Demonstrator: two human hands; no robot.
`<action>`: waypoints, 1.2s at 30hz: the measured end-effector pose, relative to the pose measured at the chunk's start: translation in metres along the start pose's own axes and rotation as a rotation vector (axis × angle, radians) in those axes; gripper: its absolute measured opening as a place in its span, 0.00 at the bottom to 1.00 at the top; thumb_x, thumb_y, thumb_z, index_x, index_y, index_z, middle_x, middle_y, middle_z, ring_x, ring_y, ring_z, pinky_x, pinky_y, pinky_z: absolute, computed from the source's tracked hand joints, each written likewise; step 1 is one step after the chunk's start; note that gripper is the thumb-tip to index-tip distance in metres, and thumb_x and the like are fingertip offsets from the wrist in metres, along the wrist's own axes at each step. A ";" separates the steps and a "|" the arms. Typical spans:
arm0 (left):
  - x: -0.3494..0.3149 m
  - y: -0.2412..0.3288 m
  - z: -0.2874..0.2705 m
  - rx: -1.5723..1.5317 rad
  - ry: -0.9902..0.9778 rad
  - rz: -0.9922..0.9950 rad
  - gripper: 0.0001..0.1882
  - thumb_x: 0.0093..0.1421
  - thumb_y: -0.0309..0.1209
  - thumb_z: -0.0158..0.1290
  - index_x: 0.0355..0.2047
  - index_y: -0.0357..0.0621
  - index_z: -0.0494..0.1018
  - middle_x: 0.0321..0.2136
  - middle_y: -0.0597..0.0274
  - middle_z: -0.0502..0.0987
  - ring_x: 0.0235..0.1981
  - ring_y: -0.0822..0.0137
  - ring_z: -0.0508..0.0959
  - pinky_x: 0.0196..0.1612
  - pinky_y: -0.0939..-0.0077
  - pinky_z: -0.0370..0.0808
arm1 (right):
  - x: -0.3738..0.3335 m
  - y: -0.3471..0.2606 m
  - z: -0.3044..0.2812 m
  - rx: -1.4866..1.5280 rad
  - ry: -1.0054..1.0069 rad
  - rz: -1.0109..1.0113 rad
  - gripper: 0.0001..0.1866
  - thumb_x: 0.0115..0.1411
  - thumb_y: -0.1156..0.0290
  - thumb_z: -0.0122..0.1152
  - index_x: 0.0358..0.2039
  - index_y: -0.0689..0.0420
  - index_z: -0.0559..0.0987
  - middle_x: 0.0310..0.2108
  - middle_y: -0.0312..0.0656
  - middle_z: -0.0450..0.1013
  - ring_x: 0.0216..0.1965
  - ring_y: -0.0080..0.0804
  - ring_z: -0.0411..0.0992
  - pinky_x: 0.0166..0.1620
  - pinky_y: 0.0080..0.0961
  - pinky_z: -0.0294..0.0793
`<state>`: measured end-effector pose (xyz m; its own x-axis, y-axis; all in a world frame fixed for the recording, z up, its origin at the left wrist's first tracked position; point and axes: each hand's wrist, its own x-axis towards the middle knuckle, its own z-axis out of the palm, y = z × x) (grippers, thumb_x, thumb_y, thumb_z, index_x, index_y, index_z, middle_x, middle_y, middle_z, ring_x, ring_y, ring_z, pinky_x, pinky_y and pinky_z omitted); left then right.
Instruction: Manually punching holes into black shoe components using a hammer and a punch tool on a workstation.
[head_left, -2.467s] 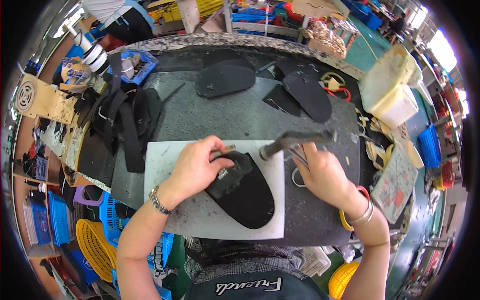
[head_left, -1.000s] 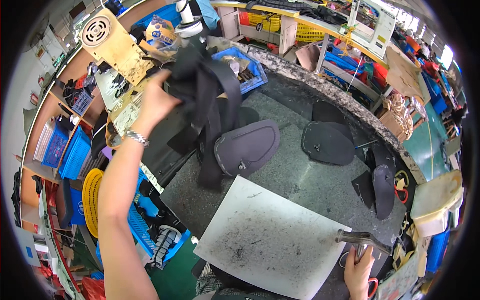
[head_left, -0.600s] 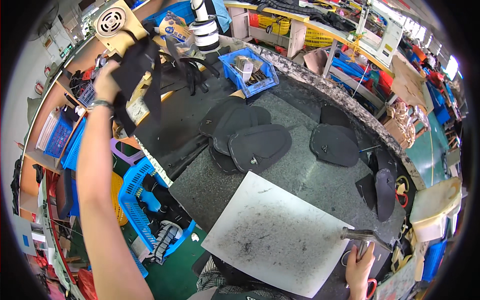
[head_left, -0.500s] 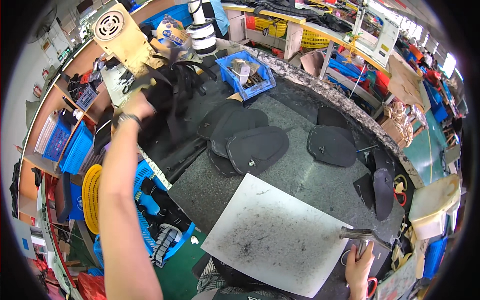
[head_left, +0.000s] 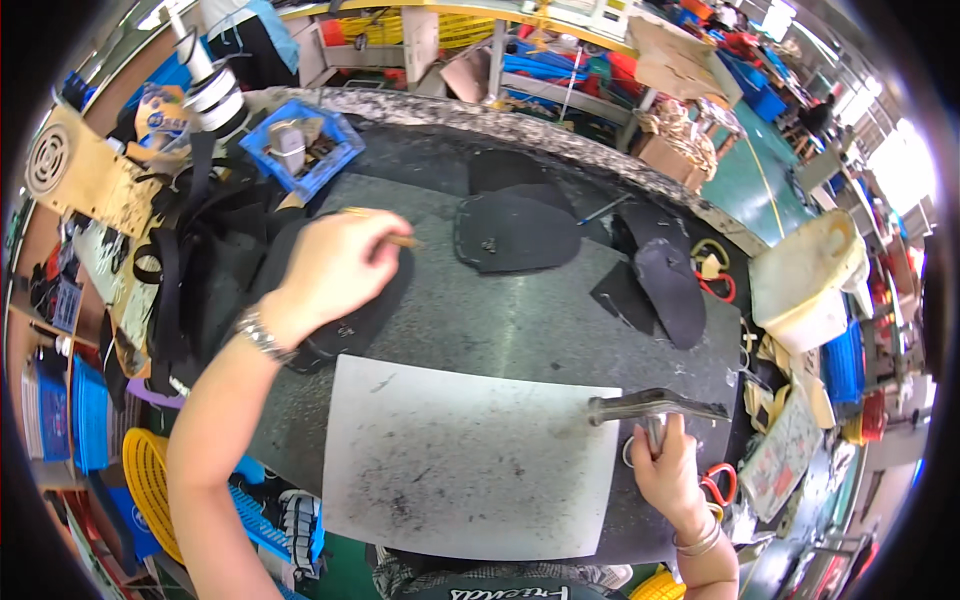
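In the head view, the left hand [head_left: 345, 262] pinches a small brownish rod [head_left: 404, 241] between thumb and fingers, above black rounded pieces [head_left: 372, 318] on the dark table [head_left: 490, 325]; whether it touches them cannot be told. The right hand [head_left: 668, 470] grips a hammer [head_left: 662, 404], whose head reaches over the right edge of a smudged white board [head_left: 470, 460]. Red-handled scissors [head_left: 722, 484] lie just beside that hand. Another black rounded piece [head_left: 520, 232] lies farther back, right of the blue crate [head_left: 345, 155].
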<state>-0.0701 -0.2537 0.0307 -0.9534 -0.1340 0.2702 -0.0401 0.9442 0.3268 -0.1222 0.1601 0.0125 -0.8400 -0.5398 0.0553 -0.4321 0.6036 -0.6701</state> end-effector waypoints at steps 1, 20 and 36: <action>0.017 0.015 0.018 -0.043 0.011 0.031 0.22 0.49 0.30 0.61 0.46 0.46 0.73 0.37 0.52 0.78 0.37 0.56 0.78 0.38 0.68 0.75 | -0.001 0.002 0.000 0.003 0.002 -0.010 0.11 0.58 0.78 0.57 0.33 0.64 0.63 0.12 0.45 0.66 0.10 0.35 0.66 0.15 0.31 0.59; -0.096 0.198 -0.014 -0.017 -0.322 0.444 0.09 0.45 0.31 0.57 0.19 0.43 0.67 0.18 0.63 0.66 0.19 0.65 0.71 0.21 0.74 0.70 | -0.001 -0.001 -0.008 0.121 -0.032 0.000 0.14 0.57 0.74 0.60 0.40 0.64 0.67 0.22 0.55 0.71 0.24 0.57 0.73 0.25 0.36 0.69; -0.183 0.178 -0.006 -0.783 0.141 -0.300 0.08 0.57 0.15 0.51 0.35 0.37 0.75 0.29 0.63 0.70 0.25 0.74 0.69 0.29 0.82 0.69 | -0.040 -0.044 -0.034 -0.286 -0.510 -0.666 0.04 0.55 0.77 0.56 0.30 0.60 0.70 0.24 0.44 0.69 0.12 0.33 0.67 0.14 0.30 0.67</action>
<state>0.0990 -0.0629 0.0448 -0.8874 -0.4304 0.1652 -0.0170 0.3888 0.9212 -0.0803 0.1751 0.0652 -0.1653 -0.9861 -0.0149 -0.9021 0.1573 -0.4018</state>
